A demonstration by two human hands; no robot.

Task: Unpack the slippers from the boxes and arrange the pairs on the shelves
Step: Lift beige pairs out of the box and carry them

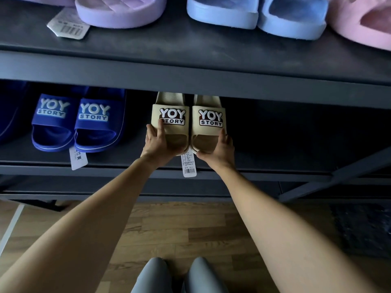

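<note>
Left hand and right hand each gripped one of the beige slippers on the lower shelf, beside the blue slippers (upper shelf hid the heels).

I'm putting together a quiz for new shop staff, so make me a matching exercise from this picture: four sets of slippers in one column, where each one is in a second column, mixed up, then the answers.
Column one
1. beige slippers
2. dark blue slippers
3. light blue slippers
4. pink slipper

Column two
A. upper shelf, at the right edge of the view
B. lower shelf, no hand on them
C. gripped by the left hand and the right hand
D. upper shelf, just left of the pink slipper

Pairs: 1-C, 2-B, 3-D, 4-A
</note>
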